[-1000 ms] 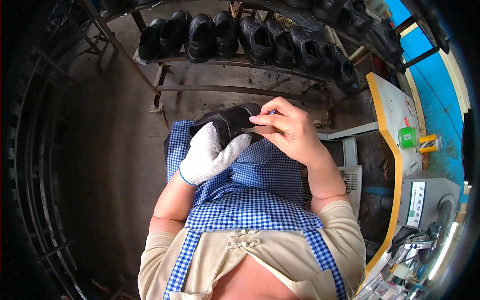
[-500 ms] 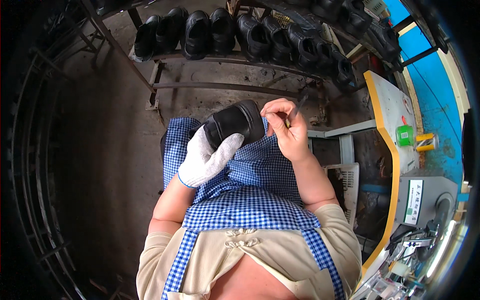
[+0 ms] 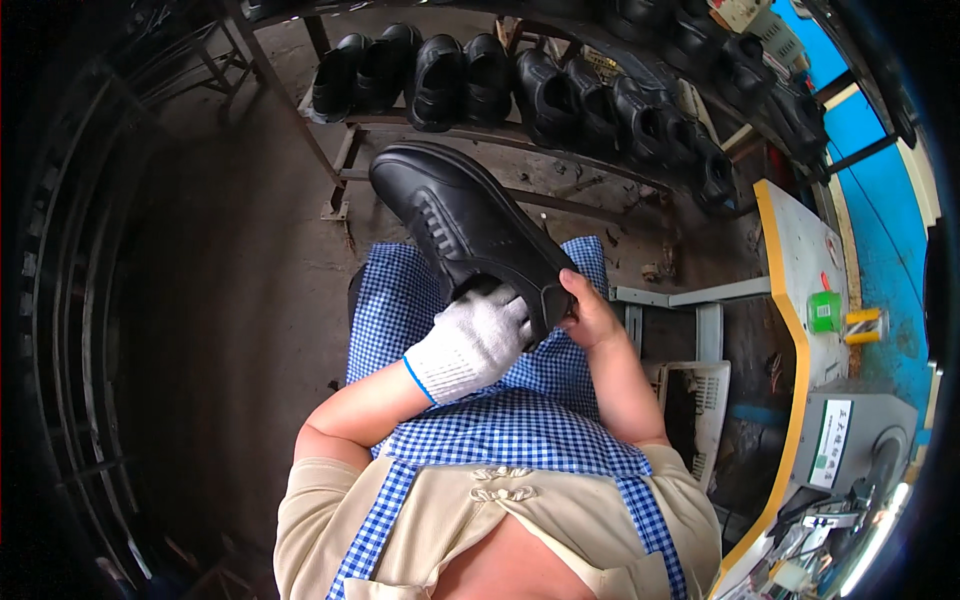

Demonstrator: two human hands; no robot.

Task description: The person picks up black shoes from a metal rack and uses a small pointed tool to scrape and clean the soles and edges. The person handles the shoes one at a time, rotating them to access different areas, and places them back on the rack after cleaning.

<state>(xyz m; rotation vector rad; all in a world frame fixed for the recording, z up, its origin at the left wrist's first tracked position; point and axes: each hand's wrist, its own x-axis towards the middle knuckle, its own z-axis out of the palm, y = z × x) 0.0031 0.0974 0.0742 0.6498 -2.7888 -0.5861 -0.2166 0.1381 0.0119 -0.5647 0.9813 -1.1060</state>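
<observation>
Raised and turned the black shoe [image 3: 470, 215] since half a second ago, now with the gloved left hand [image 3: 470, 340] reaching into its opening; cannot tell whether with fingers spread or pressed together inside. Pinching the heel with the bare right hand [image 3: 590, 318]. Held above the checked apron [image 3: 500, 430], toe-first toward the metal rack [image 3: 290, 100]. Could twist or drop, likely from a loosened heel pinch.

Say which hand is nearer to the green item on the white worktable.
Right. The right hand holds the black shoe by its heel end, well left of the green item; the gloved left hand is farther left, partly inside the shoe's opening.
</observation>
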